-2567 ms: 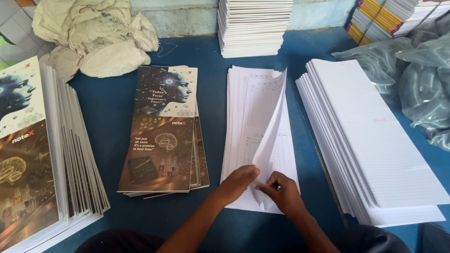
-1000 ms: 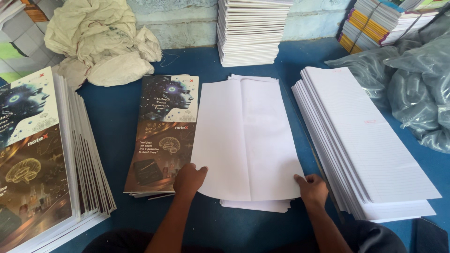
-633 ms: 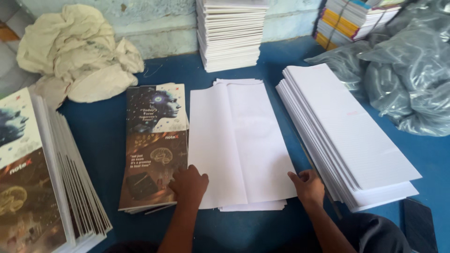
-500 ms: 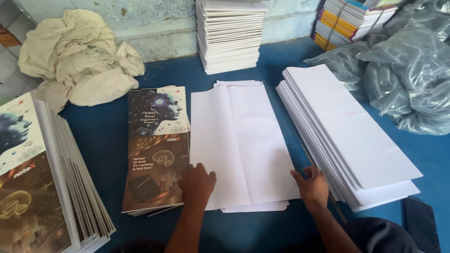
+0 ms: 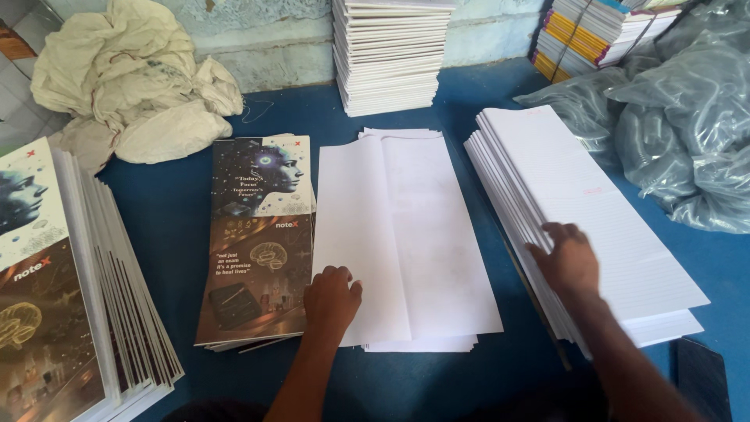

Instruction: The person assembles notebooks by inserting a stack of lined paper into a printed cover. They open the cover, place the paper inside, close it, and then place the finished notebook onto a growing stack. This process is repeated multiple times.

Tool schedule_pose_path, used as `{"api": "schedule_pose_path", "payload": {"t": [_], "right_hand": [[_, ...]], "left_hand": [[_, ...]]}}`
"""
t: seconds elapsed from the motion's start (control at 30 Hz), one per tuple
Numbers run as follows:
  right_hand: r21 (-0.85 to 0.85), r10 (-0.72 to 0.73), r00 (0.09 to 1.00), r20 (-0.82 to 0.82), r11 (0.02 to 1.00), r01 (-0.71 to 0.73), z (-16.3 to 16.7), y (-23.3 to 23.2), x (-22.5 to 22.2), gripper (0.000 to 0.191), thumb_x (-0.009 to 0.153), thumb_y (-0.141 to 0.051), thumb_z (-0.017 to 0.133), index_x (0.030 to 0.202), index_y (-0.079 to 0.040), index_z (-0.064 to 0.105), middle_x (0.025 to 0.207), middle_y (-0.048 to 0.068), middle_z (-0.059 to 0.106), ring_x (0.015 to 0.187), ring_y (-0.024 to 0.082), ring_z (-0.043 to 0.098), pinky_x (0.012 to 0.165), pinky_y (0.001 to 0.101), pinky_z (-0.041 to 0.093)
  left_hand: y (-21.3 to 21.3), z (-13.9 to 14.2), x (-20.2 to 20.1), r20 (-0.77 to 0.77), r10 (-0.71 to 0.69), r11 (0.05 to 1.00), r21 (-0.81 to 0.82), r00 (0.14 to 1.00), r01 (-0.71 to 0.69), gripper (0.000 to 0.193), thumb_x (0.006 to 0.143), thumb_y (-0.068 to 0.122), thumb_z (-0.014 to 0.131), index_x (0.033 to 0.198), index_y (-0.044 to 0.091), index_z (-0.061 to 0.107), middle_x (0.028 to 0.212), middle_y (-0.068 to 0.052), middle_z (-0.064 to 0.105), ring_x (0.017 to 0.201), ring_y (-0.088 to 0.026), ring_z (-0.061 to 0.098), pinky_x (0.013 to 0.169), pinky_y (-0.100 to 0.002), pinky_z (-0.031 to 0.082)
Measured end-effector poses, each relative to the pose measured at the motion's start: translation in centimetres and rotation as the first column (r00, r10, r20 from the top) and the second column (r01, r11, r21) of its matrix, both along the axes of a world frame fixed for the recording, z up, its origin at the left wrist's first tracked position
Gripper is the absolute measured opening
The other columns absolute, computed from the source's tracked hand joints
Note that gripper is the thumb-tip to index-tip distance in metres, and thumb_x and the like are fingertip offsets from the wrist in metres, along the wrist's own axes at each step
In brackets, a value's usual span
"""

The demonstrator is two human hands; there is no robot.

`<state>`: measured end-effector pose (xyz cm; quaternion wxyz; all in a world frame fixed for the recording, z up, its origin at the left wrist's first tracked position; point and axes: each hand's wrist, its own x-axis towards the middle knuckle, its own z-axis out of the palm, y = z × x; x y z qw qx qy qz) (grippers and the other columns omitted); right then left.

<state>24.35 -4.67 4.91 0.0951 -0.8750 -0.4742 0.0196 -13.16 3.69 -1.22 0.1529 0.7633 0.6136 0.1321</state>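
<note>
paper lies in the middle of the blue table (image 5: 375, 117): a long white folded sheet stack (image 5: 406, 234), its long axis running from six o'clock up toward twelve, with a fold line down its length a little left of centre. its near short edge points at the person, its far short edge at the tall stack of white pads (image 5: 391, 51) against the wall at twelve o'clock.

left hand (image 5: 332, 297) rests flat on the near left corner of the sheet stack, at about seven o'clock of it, fingers loosely spread and pointing away toward twelve, palm down, gripping nothing, just pressing. the forearm comes straight up from the bottom edge.

right hand (image 5: 569, 258) is out at three o'clock, laid on the near left edge of the pile of white ruled sheets (image 5: 586, 211), fingers curled a little over the top sheets and pointing toward eleven. i cannot tell whether it has pinched a sheet or only touches the pile. the forearm slants in from five o'clock.

that ruled pile runs the same way as the middle stack, long axis six to twelve, fanned at its left side, just beside the middle stack but apart from it.

at nine o'clock, touching the sheet stack's left edge, sits a small pile of printed dark covers (image 5: 262, 234). further out at eight o'clock is a thicker fanned pile of covers (image 5: 70, 297). a crumpled cream cloth (image 5: 133, 78) lies at eleven, grey plastic bags (image 5: 680, 117) at two.
</note>
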Motion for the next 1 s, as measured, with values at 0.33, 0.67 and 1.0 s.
{"api": "schedule_pose_path", "payload": {"t": [0.33,0.67,1.0], "right_hand": [[-0.214,-0.063,0.998,-0.002,0.975,0.062,-1.3,-0.2,6.3,0.059,0.091,-0.05,0.071,0.137,-0.014,0.065,0.128,0.014,0.07,0.103,0.027,0.074,0.09,0.0435,0.061],[-0.283,0.014,1.0,-0.015,0.959,-0.017,-1.6,0.6,8.0,0.044,0.096,-0.043,0.067,0.132,-0.017,0.07,0.125,0.009,0.074,0.109,0.024,0.072,0.098,0.0413,0.059],[-0.334,0.047,0.998,0.046,0.942,-0.029,0.4,1.1,4.2,0.044,0.097,-0.04,0.065,0.131,-0.014,0.07,0.117,0.012,0.076,0.101,0.024,0.075,0.096,0.0404,0.059]], "left_hand": [[-0.4,0.2,0.1,0.066,-0.162,0.98,0.124,0.985,0.153,0.015,0.09,0.023,0.069,0.086,0.009,0.071,0.089,-0.009,0.066,0.087,-0.029,0.065,0.077,-0.045,0.053],[-0.4,-0.8,-0.6,0.071,-0.226,0.957,0.204,0.972,0.208,0.014,0.09,0.022,0.068,0.089,0.008,0.073,0.09,-0.009,0.068,0.086,-0.028,0.066,0.079,-0.045,0.053],[-0.2,-0.8,-0.6,0.062,-0.245,0.951,0.207,0.967,0.228,0.013,0.089,0.02,0.068,0.089,0.008,0.075,0.091,-0.01,0.071,0.086,-0.029,0.068,0.081,-0.045,0.052]]}}
